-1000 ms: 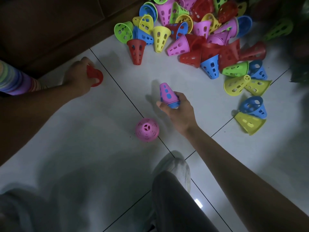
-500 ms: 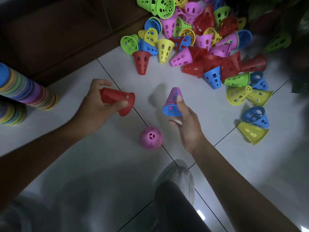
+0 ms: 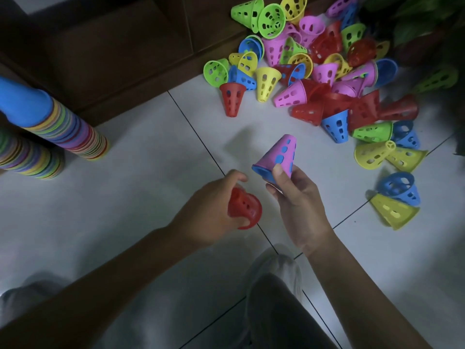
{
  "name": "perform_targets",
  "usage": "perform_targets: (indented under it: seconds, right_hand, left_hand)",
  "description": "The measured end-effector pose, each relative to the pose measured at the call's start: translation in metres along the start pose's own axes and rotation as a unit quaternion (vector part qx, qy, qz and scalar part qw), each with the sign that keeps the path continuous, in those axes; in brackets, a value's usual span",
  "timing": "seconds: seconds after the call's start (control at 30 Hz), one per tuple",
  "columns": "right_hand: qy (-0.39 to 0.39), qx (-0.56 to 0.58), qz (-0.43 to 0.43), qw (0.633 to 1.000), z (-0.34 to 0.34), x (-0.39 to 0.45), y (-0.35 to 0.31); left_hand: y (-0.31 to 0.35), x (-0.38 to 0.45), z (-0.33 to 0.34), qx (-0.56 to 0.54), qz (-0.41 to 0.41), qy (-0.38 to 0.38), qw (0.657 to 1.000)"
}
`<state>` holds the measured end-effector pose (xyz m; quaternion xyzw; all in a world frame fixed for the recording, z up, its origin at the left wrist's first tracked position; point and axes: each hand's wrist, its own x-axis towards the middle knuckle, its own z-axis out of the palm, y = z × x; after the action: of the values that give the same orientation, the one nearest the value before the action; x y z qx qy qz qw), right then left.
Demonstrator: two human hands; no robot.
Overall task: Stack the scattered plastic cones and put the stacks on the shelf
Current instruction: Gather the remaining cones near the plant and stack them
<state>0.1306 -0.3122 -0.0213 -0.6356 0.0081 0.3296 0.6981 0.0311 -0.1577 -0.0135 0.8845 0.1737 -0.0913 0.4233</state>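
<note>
My right hand [image 3: 299, 205] grips a small stack, a pink cone over a blue cone [image 3: 278, 157], tip pointing up and away. My left hand [image 3: 211, 212] holds a red cone [image 3: 242, 206] just left of it, wide rim toward the right hand. The pink cone seen earlier on the floor is hidden behind my left hand. A big pile of scattered cones [image 3: 314, 71] in several colours lies at the upper right. Two tall stacks of cones [image 3: 65, 127] stand on the floor at the left.
A dark wooden cabinet base [image 3: 125, 59] runs along the top left. My knee and white shoe [image 3: 276, 270] sit at the bottom centre. A blue and a yellow cone [image 3: 397, 200] lie apart at the right. Dark plant leaves [image 3: 427, 21] fill the top right corner.
My left hand has carried the red cone rightward, close to my right hand. My right hand has lifted and tilted the pink-and-blue stack. The view has shifted, bringing the tall stacks further in.
</note>
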Motion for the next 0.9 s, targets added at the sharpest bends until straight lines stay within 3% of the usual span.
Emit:
perform_targets:
  seconds: [0.23,0.33,0.43,0.9]
  right_hand:
    - [-0.020,-0.037,-0.041,0.998,0.004,-0.015,-0.006]
    - [-0.013,-0.130,-0.064,0.989,0.006,-0.021,-0.001]
    - [-0.020,-0.211,-0.052,0.976,0.010,-0.026,0.015]
    - [-0.078,-0.360,-0.053,0.928,0.003,-0.017,0.070]
  left_hand:
    - [-0.019,0.000,0.021,-0.002,0.015,0.020,1.000]
    - [-0.031,-0.008,0.018,-0.012,0.014,0.029,0.999]
    - [-0.041,-0.016,0.008,-0.010,0.001,0.049,0.999]
    - [-0.058,0.000,-0.017,0.000,-0.011,0.079,0.997]
